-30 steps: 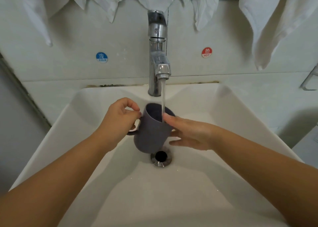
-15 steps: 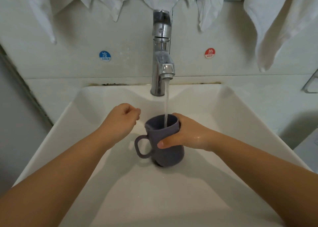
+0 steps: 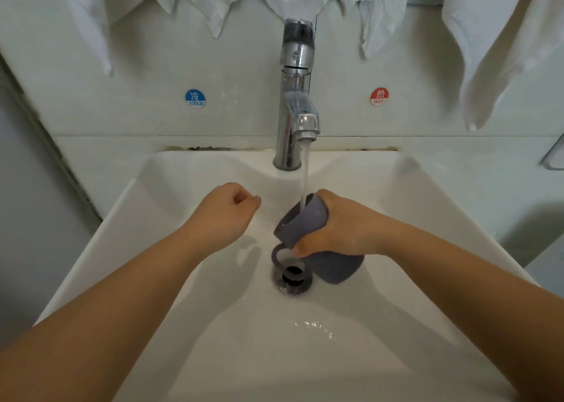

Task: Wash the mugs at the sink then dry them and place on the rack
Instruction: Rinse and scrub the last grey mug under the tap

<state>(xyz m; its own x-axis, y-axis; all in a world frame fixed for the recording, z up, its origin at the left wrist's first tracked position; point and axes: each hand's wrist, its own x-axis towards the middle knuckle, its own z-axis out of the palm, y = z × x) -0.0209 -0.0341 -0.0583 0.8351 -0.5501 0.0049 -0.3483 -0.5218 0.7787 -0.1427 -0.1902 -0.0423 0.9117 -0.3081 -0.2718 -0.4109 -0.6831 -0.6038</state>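
Tilted since earlier, mug [image 3: 308, 218]; right hand [image 3: 341, 227] hides its side.

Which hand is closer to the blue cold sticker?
The left hand. It hovers curled and holding nothing, below and a bit right of the cold sticker. The right hand grips the mug farther right, under the tap.

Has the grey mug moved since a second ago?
Yes. The grey mug has tipped over leftward, mouth toward the left hand, and sits lower, its handle now over the drain; the right hand grips it.
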